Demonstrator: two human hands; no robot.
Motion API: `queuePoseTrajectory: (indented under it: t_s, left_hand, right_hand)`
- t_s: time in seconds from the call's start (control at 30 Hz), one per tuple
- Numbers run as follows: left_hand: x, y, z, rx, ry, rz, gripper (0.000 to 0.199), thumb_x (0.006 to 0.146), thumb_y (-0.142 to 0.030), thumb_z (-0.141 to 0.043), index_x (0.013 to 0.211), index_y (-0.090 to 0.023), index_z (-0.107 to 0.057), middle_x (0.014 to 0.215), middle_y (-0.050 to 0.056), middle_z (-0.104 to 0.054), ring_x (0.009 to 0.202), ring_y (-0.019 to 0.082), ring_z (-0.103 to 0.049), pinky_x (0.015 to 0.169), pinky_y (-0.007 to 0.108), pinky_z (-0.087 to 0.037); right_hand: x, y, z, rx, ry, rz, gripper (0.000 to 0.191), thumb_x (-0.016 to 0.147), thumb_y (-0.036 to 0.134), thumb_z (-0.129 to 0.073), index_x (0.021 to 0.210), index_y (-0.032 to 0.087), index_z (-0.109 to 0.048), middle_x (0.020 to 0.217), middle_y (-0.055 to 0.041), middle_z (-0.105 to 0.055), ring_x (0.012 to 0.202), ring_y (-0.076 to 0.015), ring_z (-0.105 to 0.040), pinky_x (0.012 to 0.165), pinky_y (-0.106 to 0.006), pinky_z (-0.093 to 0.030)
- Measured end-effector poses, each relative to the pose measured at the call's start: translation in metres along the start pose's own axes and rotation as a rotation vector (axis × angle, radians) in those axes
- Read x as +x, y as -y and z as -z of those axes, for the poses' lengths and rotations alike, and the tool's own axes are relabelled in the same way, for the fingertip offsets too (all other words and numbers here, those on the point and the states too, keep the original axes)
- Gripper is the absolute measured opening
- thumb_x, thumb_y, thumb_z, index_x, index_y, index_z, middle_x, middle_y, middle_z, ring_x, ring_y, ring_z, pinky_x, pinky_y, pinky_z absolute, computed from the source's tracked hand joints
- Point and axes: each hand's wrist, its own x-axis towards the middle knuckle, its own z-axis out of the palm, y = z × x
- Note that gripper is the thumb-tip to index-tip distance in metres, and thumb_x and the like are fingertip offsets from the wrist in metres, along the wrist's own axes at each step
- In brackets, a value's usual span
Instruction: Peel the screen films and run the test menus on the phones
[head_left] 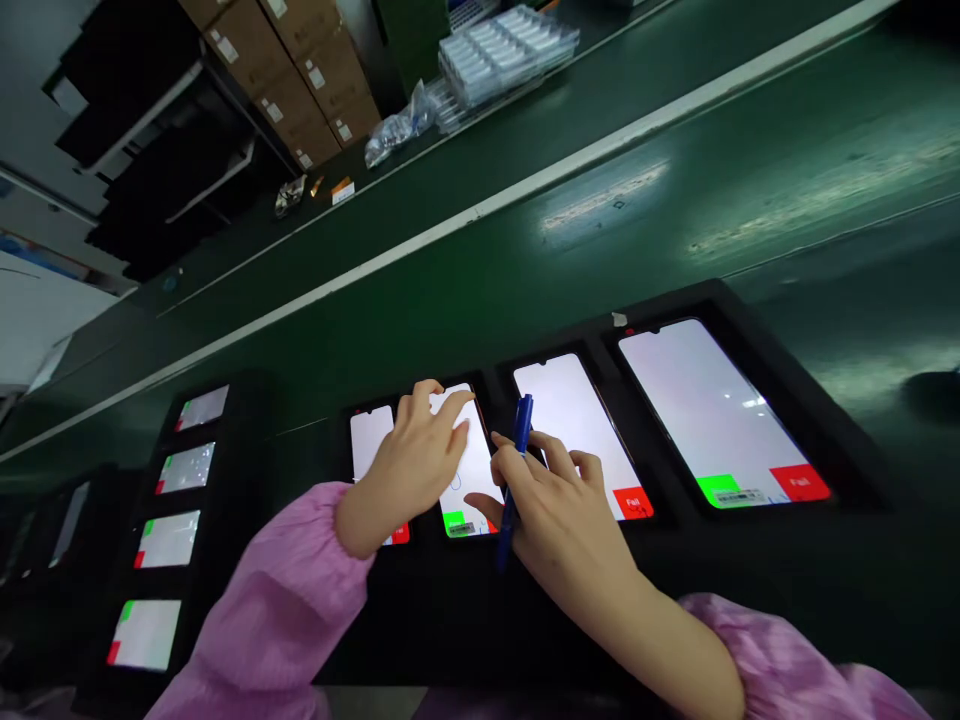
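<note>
A black tray (709, 296) holds several phones with white lit screens, each with a red block and some with a green one at the lower end. My left hand (420, 450) hovers over or touches the second phone from the left (472, 475); its fingers are bent and apart, holding nothing. That hand partly covers the leftmost phone (370, 432). A capped blue pen (523, 420) is tucked upright in my right hand (562, 505), beside the third phone (559, 395). The rightmost phone (720, 410) lies uncovered, its red block reading "Fail".
Another black tray (229, 480) with several lit phones stands at the left. The green bench (480, 260) has a pale strip running across it. Beyond are stacked clear plastic trays (502, 55), a plastic bag (401, 125) and cardboard boxes (292, 75).
</note>
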Motion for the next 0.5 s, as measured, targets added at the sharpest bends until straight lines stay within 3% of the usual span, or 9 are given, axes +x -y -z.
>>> queuePoseTrajectory:
  t_s: [0.13, 0.3, 0.43, 0.5]
  left_hand:
    - [0.025, -0.025, -0.016, 0.06, -0.063, 0.129, 0.031, 0.103, -0.032, -0.05, 0.129, -0.016, -0.053, 0.138, 0.021, -0.05, 0.122, 0.037, -0.057, 0.077, 0.046, -0.065]
    - [0.038, -0.032, -0.027, 0.038, -0.096, 0.176, 0.023, 0.096, -0.022, -0.054, 0.118, -0.017, -0.05, 0.132, 0.02, -0.051, 0.117, 0.035, -0.056, 0.078, 0.047, -0.065]
    - [0.037, -0.031, -0.021, -0.011, -0.083, 0.172, 0.028, 0.096, -0.02, -0.056, 0.123, -0.017, -0.05, 0.137, 0.019, -0.049, 0.121, 0.035, -0.055, 0.083, 0.049, -0.064]
    - [0.028, -0.019, -0.01, -0.044, -0.079, 0.162, 0.038, 0.098, -0.026, -0.061, 0.132, -0.018, -0.048, 0.142, 0.017, -0.047, 0.125, 0.033, -0.056, 0.094, 0.051, -0.063]
  right_hand:
    - [0.003, 0.007, -0.015, -0.014, -0.016, -0.052, 0.025, 0.095, 0.016, -0.075, 0.109, 0.02, -0.055, 0.096, -0.0062, -0.074, 0.104, -0.0304, -0.059, 0.08, -0.039, -0.026]
    - [0.003, 0.006, -0.019, 0.028, -0.008, -0.053, 0.024, 0.096, 0.01, -0.069, 0.098, 0.022, -0.049, 0.086, -0.0015, -0.071, 0.097, -0.0268, -0.056, 0.076, -0.036, -0.021]
    - [0.001, 0.001, -0.016, 0.052, -0.002, -0.044, 0.016, 0.102, 0.014, -0.064, 0.099, 0.022, -0.05, 0.087, -0.0022, -0.072, 0.095, -0.028, -0.056, 0.075, -0.036, -0.021]
    - [-0.001, -0.002, -0.01, 0.076, -0.024, -0.016, 0.012, 0.107, 0.022, -0.06, 0.099, 0.022, -0.05, 0.102, -0.0056, -0.075, 0.101, -0.0298, -0.056, 0.078, -0.037, -0.026]
